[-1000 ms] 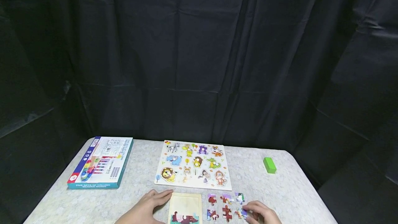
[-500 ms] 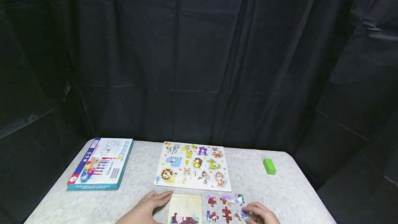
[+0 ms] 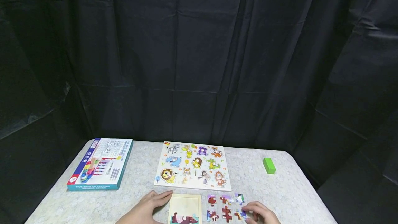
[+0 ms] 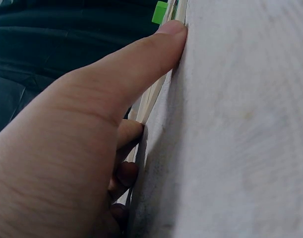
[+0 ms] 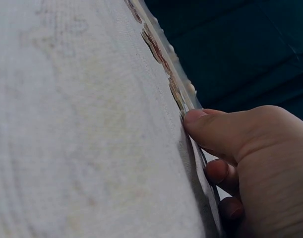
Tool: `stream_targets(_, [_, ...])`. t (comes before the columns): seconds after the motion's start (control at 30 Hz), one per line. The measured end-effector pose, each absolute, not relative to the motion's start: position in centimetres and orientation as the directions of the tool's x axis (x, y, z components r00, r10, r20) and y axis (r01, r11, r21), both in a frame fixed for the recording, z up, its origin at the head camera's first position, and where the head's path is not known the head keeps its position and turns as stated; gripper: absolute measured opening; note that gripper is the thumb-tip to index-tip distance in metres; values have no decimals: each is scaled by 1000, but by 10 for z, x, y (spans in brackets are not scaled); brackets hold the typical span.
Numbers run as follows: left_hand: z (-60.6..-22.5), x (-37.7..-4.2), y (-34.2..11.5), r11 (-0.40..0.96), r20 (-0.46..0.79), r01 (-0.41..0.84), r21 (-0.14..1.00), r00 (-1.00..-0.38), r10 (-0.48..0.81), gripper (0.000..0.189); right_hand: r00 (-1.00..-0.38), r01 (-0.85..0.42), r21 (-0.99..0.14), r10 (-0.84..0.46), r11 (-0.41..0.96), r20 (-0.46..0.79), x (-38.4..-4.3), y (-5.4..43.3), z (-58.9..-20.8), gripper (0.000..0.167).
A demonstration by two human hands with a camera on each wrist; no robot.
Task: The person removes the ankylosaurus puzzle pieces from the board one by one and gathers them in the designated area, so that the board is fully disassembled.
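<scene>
In the head view, my left hand lies at the left side of a small wooden puzzle tray, its index fingertip touching the tray's upper left corner. The left wrist view shows the thumb extended against the tray's edge. Assembled pieces with a brown and teal picture fill the tray's near end. To its right, several loose puzzle pieces lie in two rows, including a brown one. My right hand touches the right edge of the near-right puzzle piece with its fingertips.
A white animal peg puzzle board lies just beyond the tray. At the left is a flat toy box, and a green block is at the right. A black curtain hangs behind the table.
</scene>
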State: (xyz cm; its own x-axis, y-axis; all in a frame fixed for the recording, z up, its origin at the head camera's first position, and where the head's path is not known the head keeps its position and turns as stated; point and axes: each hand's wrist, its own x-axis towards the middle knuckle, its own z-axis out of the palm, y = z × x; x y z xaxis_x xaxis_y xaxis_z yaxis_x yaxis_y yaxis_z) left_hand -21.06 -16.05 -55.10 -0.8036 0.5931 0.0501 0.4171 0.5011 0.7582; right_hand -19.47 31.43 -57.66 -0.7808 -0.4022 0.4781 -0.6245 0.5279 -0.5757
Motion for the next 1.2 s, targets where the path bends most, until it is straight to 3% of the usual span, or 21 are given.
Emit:
stream_targets(0.43, [-548,-211,-160,502,43,410,762,-805,592,98,-823,-568,-603,-390,560,413,-196,314,-571,26])
stream_targets(0.63, [-549,-212,-160,492,43,416,765,-795,605,97,-813,-583,-585,-420,565,404,-196,312,-568,30])
stream_targets(0.8, [-550,-212,-161,490,47,417,765,-796,604,98,-845,-515,-638,-462,573,268,-197,313,-555,33])
stream_targets(1.0, [-552,-213,-160,490,32,394,778,-803,596,98,-903,-305,-742,-429,597,25,-198,311,-530,40])
stream_targets(1.2, [-553,-214,-160,491,26,393,777,-800,599,98,-919,-280,-734,-394,619,18,-201,301,-516,31])
